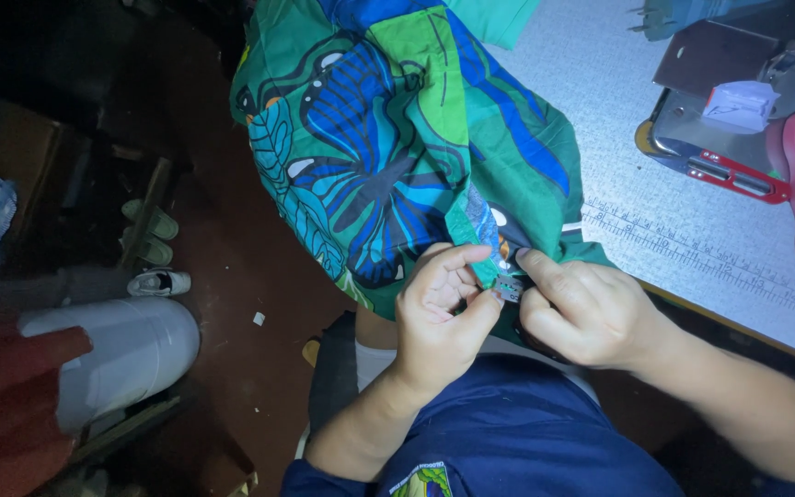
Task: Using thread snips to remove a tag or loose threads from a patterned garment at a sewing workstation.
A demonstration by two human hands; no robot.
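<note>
A green and blue cloth [388, 138] printed with butterflies hangs off the edge of a white worktable [655, 230]. My left hand [439, 308] pinches the cloth's lower edge between thumb and fingers. Close beside it, my right hand [581, 308] grips the same edge, where a small grey label [509, 289] shows between my two thumbs. The cloth's far end lies up on the table.
A sewing machine [738, 120] with a red base stands at the table's right, and a ruler scale [692, 253] is printed along the table edge. On the dark floor to the left are a white container [121, 354], red fabric [2, 405] and shoes [154, 248].
</note>
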